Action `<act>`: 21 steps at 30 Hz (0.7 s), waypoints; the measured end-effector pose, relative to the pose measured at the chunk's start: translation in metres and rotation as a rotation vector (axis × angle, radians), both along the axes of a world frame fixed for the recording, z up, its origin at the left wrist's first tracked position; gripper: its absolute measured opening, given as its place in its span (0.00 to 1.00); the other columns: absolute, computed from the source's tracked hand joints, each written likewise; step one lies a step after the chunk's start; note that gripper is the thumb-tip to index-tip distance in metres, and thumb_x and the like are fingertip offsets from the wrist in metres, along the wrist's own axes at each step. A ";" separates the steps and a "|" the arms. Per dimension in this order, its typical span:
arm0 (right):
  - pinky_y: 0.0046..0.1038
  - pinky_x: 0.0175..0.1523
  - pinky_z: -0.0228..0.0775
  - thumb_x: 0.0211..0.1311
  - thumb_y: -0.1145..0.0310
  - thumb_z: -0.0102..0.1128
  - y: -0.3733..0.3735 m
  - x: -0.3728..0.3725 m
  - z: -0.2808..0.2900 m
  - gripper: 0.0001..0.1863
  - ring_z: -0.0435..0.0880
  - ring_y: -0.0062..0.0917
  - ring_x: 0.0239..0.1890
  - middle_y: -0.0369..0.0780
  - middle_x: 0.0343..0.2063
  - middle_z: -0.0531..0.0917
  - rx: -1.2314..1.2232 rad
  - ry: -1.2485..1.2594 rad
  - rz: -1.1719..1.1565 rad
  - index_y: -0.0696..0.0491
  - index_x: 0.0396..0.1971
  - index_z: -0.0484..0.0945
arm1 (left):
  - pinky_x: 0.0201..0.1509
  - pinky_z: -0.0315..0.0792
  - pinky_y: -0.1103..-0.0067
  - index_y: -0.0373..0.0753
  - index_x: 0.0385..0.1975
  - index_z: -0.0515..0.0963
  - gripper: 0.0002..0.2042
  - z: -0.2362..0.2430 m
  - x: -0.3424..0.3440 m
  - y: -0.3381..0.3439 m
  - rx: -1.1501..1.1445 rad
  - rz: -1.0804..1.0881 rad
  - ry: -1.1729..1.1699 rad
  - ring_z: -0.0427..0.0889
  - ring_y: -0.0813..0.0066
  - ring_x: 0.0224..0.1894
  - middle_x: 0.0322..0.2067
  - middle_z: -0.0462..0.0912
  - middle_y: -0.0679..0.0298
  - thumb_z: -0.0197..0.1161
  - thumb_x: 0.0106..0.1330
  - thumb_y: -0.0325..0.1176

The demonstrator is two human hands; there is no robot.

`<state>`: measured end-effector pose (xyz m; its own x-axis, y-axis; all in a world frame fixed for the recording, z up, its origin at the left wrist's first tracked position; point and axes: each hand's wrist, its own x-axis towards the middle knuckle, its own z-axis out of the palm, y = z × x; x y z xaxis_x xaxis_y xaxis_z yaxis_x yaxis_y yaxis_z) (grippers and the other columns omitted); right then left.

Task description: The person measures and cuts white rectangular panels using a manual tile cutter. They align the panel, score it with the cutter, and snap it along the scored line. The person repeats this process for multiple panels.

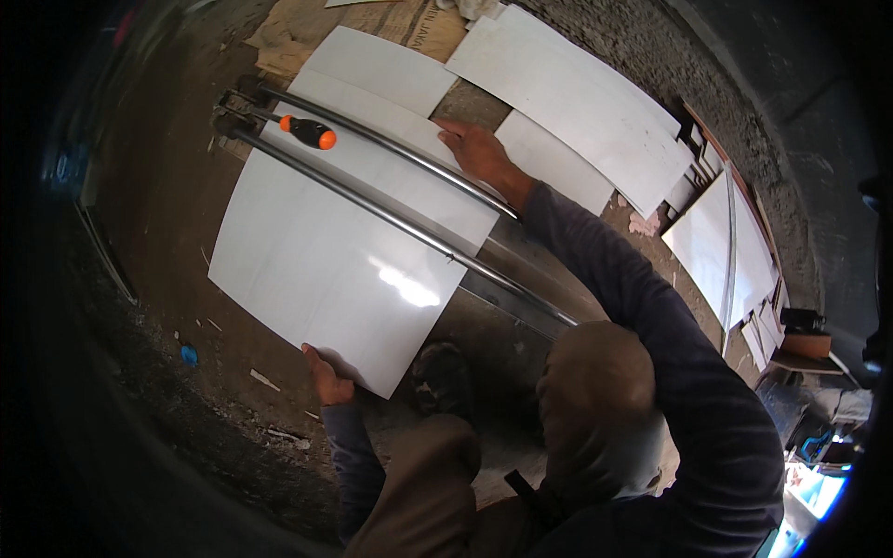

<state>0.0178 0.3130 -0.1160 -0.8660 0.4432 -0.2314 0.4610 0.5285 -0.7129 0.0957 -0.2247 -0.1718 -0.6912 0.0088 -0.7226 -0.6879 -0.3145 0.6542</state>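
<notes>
A large white tile (316,242) lies under the two steel rails of a manual tile cutter (372,195). My left hand (330,379) grips the tile's near-left edge, its thumb at the rim and its other fingers mostly hidden. At the opposite edge, beyond the far rail, my right hand (482,160) holds the tile with thumb and forefinger. The cutter's black-and-orange handle (309,132) rests between the rails at their far-left end.
Several white tile pieces (577,98) lie on the ground beyond my right arm, beside a rough wall (614,37). Brown paper sacking (400,23) is at the top. More tiles (721,242) lean at the right. A blue scrap (190,354) and chips dot the dirt floor at left.
</notes>
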 end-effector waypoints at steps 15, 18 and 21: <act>0.35 0.56 0.77 0.76 0.57 0.54 0.002 -0.008 0.001 0.18 0.87 0.40 0.49 0.48 0.49 0.87 -0.078 0.035 -0.011 0.39 0.61 0.80 | 0.77 0.52 0.71 0.26 0.74 0.47 0.53 -0.028 0.005 -0.050 -0.524 -0.637 0.565 0.58 0.65 0.72 0.73 0.54 0.53 0.52 0.68 0.71; 0.35 0.57 0.77 0.76 0.58 0.55 0.005 -0.009 -0.008 0.18 0.86 0.40 0.50 0.47 0.50 0.86 -0.114 0.015 -0.013 0.41 0.61 0.80 | 0.79 0.46 0.71 0.26 0.76 0.42 0.56 -0.035 0.006 -0.065 -0.622 -0.747 0.717 0.53 0.64 0.76 0.77 0.47 0.51 0.52 0.68 0.72; 0.37 0.59 0.75 0.75 0.61 0.56 0.007 -0.004 -0.021 0.18 0.85 0.41 0.52 0.48 0.52 0.85 0.024 0.132 0.020 0.45 0.60 0.80 | 0.78 0.48 0.71 0.28 0.76 0.47 0.51 -0.033 0.002 -0.057 -0.446 -0.593 0.299 0.56 0.64 0.74 0.75 0.52 0.54 0.49 0.71 0.69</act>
<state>0.0133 0.3201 -0.1371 -0.8969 0.4297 -0.1040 0.3531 0.5546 -0.7535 0.0979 -0.2813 -0.2051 -0.8272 0.1895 -0.5290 -0.4336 0.3836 0.8154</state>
